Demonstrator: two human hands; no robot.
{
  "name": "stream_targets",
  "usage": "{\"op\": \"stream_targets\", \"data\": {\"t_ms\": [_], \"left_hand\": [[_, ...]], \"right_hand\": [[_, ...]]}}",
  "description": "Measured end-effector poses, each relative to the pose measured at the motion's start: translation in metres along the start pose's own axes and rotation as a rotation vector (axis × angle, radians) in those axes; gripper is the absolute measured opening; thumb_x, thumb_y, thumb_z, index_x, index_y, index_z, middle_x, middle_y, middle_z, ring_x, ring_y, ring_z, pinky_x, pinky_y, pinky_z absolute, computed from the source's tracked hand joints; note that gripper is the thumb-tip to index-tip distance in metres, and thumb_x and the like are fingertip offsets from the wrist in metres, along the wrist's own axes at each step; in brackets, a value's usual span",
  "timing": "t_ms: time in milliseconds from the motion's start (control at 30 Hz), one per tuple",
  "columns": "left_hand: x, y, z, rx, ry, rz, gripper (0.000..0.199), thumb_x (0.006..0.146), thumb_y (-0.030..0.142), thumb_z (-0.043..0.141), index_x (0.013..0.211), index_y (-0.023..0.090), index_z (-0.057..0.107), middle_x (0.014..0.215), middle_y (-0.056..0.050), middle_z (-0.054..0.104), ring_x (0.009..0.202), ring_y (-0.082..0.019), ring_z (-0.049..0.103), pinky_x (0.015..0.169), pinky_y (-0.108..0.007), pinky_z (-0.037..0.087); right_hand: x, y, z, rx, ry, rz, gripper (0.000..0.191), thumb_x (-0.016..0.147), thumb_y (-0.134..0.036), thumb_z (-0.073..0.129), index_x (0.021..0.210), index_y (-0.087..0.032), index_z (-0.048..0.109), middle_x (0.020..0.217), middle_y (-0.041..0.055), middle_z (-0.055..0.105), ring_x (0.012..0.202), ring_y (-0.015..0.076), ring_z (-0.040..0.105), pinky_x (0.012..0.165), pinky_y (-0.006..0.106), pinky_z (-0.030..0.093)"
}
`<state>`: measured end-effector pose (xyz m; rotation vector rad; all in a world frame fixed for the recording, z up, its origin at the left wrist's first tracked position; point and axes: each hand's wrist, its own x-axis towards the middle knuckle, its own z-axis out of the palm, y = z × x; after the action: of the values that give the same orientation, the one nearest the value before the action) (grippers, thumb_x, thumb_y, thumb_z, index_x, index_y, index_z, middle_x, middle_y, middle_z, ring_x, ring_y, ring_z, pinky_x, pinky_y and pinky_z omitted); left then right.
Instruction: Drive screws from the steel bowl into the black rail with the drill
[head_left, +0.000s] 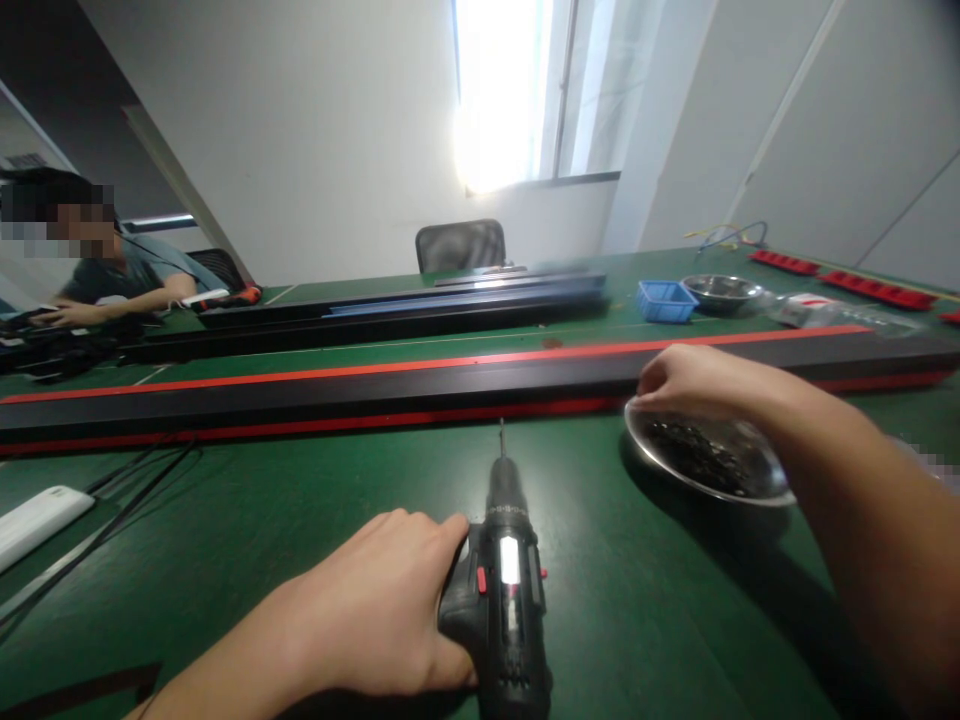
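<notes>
While left hand grasps drill on near side of long bar, work on bar looks unfinished, done part unclear. Right hand curls at metal bowl of dark pieces, nearside of bar; whether it pinches one, cannot tell.

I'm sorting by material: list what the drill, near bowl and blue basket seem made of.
Drill: probably hard black plastic, slightly glossy, judging by its moulded casing.
Near bowl: polished metal, likely stainless steel, given the silvery, reflective wall.
Blue basket: seemingly plastic, from its bright, solid colour; finish unclear.
</notes>
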<state>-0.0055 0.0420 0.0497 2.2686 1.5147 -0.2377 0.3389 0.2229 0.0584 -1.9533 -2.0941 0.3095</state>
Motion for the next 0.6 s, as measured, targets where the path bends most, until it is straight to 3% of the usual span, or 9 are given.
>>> {"op": "stream_targets", "data": {"t_ms": [67,200,300,433,600], "left_hand": [[0.0,0.0,0.001,0.003,0.006,-0.001,0.038,0.065,0.054,0.072,0.085,0.028,0.053,0.08,-0.002,0.068,0.068,-0.026,0.064,0.056,-0.034,0.039],[0.0,-0.002,0.003,-0.014,0.004,-0.003,0.04,0.064,0.055,0.073,0.086,0.028,0.053,0.08,0.0,0.068,0.066,-0.025,0.063,0.055,-0.034,0.04],[0.0,-0.003,0.006,-0.029,0.007,-0.01,0.044,0.061,0.056,0.075,0.088,0.029,0.053,0.082,0.0,0.069,0.068,-0.025,0.064,0.055,-0.033,0.04],[0.0,-0.007,0.01,-0.046,0.018,-0.005,0.045,0.062,0.057,0.074,0.091,0.03,0.054,0.086,0.0,0.07,0.071,-0.026,0.066,0.056,-0.034,0.04],[0.001,-0.009,0.013,-0.065,0.024,0.012,0.042,0.064,0.057,0.073,0.09,0.03,0.054,0.085,-0.001,0.069,0.07,-0.026,0.065,0.056,-0.033,0.039]], "right_hand": [[-0.004,-0.024,-0.001,0.122,-0.198,-0.134,0.01,0.075,-0.028,0.078,0.076,-0.018,0.079,0.07,0.0075,0.073,0.057,0.0173,0.063,0.056,0.029,0.043],[-0.012,-0.072,0.022,0.393,-0.179,-0.323,0.016,0.084,-0.032,0.074,0.085,-0.018,0.08,0.079,0.0065,0.076,0.064,0.0169,0.065,0.062,0.028,0.048],[-0.017,-0.094,0.062,0.54,-0.113,-0.295,0.02,0.087,-0.033,0.072,0.091,-0.015,0.081,0.085,0.009,0.078,0.064,0.0162,0.066,0.062,0.027,0.049],[-0.019,-0.104,0.108,0.721,-0.126,-0.213,0.022,0.089,-0.03,0.07,0.098,-0.013,0.081,0.087,0.0099,0.078,0.059,0.0142,0.063,0.054,0.025,0.047],[-0.018,-0.111,0.119,0.84,-0.14,-0.111,0.023,0.09,-0.026,0.069,0.102,-0.01,0.08,0.084,0.011,0.077,0.058,0.0133,0.062,0.05,0.023,0.045]]}}
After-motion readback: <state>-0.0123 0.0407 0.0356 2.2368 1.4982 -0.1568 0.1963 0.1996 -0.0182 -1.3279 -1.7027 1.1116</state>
